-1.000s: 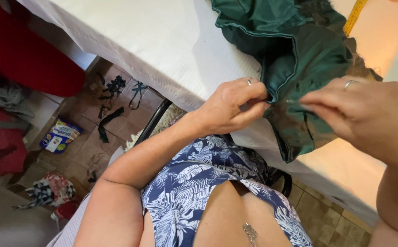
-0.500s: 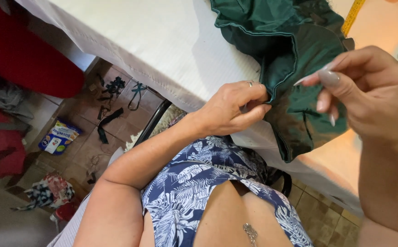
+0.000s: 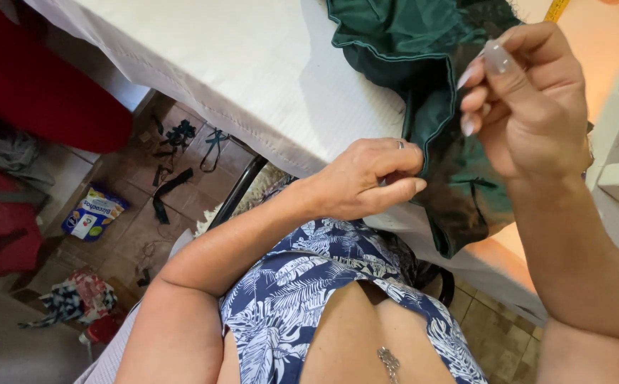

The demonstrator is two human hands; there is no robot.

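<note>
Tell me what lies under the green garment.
The green garment lies on the white-covered table, its lower part hanging over the edge. The left hand pinches its hem. The table surface beneath the bunched fabric is hidden.

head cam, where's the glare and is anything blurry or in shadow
Head view: warm glare washes out the table at the top right corner; the raised right hand is sharp, close to the lens and looms large; the left hand pinching the green cloth is clear; the floor under the table lies in dimmer shade.
</note>
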